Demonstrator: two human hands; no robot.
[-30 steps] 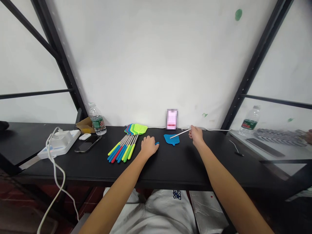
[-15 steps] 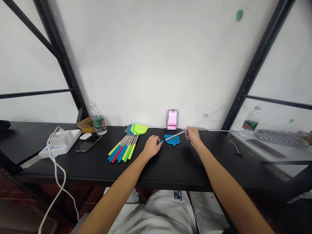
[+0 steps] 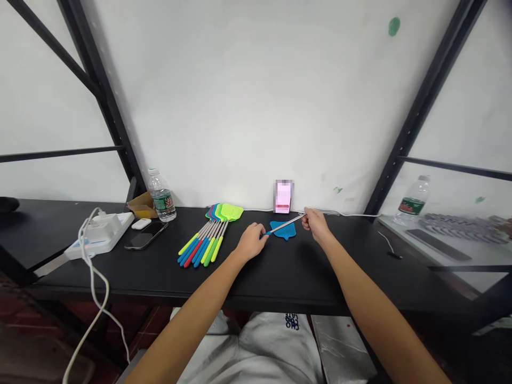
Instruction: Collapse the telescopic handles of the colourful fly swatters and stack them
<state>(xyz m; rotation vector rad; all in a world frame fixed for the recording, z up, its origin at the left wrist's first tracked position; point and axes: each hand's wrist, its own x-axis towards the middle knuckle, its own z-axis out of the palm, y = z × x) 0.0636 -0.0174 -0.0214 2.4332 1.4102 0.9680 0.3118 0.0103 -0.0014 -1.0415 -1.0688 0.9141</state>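
At 12 o'clock on the black tabletop [image 3: 344, 266], the left hand [image 3: 251, 241] and right hand [image 3: 316, 224] work on one fly swatter, away from the rest. The left hand's fingers [image 3: 259, 232] curl closed around a blue grip [image 3: 265, 233], while the right hand's fingers [image 3: 307, 213] pinch the far end of a steel shaft [image 3: 290, 222], holding it across a blue mesh head [image 3: 285, 234]. Whether shaft and head are joined cannot be told from this view. So far, this is the only swatter in hand; the fan of about eight multicoloured fly swatters [image 3: 204, 244] lies at 11 o'clock, just left of the hands and touched by neither. As for containers, a small cardboard box [image 3: 140, 205] sits at 10 o'clock with something yellow inside. A labelled water bottle [image 3: 162, 198] stands upright just beside it, and another water bottle [image 3: 412, 201] stands at 2 o'clock on a pale surface [image 3: 448, 256], past the tabletop's right end. A blurred pink card [image 3: 283, 196] leans against the wall at 12 o'clock.
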